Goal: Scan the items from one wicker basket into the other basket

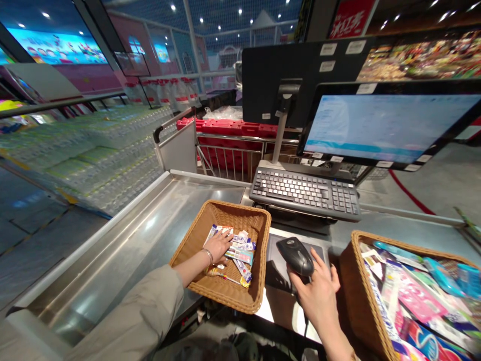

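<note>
1 red sign [351, 20] reads 冰红茶; a blue packet [436, 342] in the right wicker basket [356, 301] bears a white S, while the white stickers [355, 47] on the rear monitor [263, 85] are too small to read. The left hand [218, 247] lies on slim packets [242, 254] inside the left wicker basket [238, 213]; whether it pinches any, I cannot tell. The right hand [317, 291] is wrapped around a black barcode scanner [295, 254], just beside that basket's right rim. Steel counter [158, 215] stretches broad to the left of the basket, out to a raised edge [93, 238]

The left hand [218, 247] stretches palm-down; the right hand [319, 291] grips.
</note>
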A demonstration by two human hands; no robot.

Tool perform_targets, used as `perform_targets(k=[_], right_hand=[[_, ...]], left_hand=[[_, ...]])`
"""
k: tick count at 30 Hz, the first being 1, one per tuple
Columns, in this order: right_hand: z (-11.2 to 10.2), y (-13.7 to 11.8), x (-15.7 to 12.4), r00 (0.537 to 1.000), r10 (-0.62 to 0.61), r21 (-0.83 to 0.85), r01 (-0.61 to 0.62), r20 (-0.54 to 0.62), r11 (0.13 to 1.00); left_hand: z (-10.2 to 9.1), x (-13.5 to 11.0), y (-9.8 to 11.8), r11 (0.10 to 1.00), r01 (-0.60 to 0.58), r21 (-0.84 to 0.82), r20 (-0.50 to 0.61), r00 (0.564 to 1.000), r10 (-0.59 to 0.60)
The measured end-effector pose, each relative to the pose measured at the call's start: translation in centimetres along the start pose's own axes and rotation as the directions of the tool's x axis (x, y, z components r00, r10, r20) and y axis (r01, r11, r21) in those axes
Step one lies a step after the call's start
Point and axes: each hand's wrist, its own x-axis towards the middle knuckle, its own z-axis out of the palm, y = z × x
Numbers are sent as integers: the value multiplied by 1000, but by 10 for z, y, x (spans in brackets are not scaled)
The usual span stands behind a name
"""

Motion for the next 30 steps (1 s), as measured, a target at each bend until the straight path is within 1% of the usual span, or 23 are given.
perform_targets(k=[3, 8, 13, 20, 30], right_hand=[[0, 1, -1, 1000, -1, -6, 1, -14, 1000], [-2, 0, -2, 1000, 8, -15, -8, -25, 1000], [-4, 3, -2, 1000, 6, -29, -7, -23, 1000], [-2, 3, -1, 999, -23, -46, 21, -48, 999], [-5, 2, -3, 999, -23, -34, 22, -42, 999]], left_hand=[[3, 4, 0, 1000, 15, 9, -2, 1000, -15], [8, 10, 0, 1000, 3, 21, -13, 1000, -2], [4, 10, 3, 1000, 2, 9, -28, 1000, -2], [-15, 4, 3, 1000, 23, -17, -37, 999, -24], [-57, -7, 4, 997, 76, -20, -89, 993, -77]])
